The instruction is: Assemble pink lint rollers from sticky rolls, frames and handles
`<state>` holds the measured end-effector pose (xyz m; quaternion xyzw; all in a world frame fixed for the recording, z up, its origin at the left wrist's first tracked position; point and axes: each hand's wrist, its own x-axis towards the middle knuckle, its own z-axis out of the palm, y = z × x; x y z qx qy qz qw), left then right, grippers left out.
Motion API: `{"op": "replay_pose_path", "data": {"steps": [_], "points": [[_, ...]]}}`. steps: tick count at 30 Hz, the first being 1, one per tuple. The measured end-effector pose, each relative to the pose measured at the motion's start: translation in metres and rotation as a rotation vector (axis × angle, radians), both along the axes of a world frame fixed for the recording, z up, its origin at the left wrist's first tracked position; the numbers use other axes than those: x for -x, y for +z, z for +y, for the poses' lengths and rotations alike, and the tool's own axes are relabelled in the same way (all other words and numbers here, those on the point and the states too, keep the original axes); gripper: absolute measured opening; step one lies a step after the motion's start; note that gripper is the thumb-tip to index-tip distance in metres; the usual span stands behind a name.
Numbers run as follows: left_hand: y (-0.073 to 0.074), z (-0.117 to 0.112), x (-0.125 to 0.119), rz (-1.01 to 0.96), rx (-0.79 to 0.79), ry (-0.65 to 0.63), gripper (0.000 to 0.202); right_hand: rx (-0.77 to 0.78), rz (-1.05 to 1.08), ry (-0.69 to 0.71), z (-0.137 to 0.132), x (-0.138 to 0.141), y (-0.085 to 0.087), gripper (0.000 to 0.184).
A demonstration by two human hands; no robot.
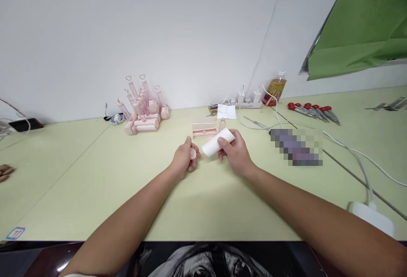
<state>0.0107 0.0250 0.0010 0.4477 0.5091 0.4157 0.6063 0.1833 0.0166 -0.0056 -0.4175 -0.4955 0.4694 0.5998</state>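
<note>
My left hand point(184, 157) is closed around a small round pale pink cap point(193, 154), its flat face turned to the right. Just beside it, my right hand point(234, 152) grips a white cylinder point(216, 143) tilted above the table, thumb on top; whether it is a roll or a tube I cannot tell. Behind the hands lies an open, shallow pink case point(204, 132). A small clear pinkish bottle point(222, 124) stands beyond the white cylinder, partly hidden by it.
Several pink tubes with heart-shaped loops point(144, 99) are stacked by the wall. A power strip point(251, 104), a drink bottle point(275, 89) and red-tipped tools point(313, 111) line the back. A blurred-out object point(295, 146) and white cables point(349, 147) lie to the right.
</note>
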Motion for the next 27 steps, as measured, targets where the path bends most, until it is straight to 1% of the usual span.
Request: {"op": "replay_pose_path", "data": {"steps": [3, 7, 9, 13, 16, 23, 25, 27], "points": [[-0.001, -0.002, -0.003, -0.01, 0.033, 0.032, 0.052, -0.027, -0.013, 0.094, -0.008, 0.005, 0.0, 0.045], [0.0, -0.003, -0.004, -0.05, 0.038, 0.075, 0.049, -0.071, -0.064, 0.158, -0.015, 0.009, -0.003, 0.045], [0.0, -0.004, -0.004, -0.057, 0.032, 0.063, 0.052, -0.081, -0.085, 0.168, -0.015, 0.009, -0.005, 0.044], [-0.002, -0.003, -0.003, -0.075, 0.013, 0.012, 0.063, -0.086, -0.13, 0.176, -0.012, 0.008, -0.012, 0.043], [-0.002, -0.002, -0.001, -0.073, 0.004, -0.014, 0.071, -0.097, -0.17, 0.162, -0.01, 0.007, -0.013, 0.041], [-0.003, 0.002, 0.006, 0.011, -0.088, -0.052, 0.083, -0.005, -0.275, 0.186, -0.011, 0.006, -0.006, 0.034], [-0.005, 0.003, 0.007, 0.014, -0.101, -0.057, 0.085, 0.022, -0.299, 0.2, -0.011, 0.006, -0.007, 0.034], [-0.007, 0.005, 0.008, -0.017, -0.105, -0.06, 0.084, 0.031, -0.276, 0.226, -0.011, 0.006, -0.009, 0.035]]}}
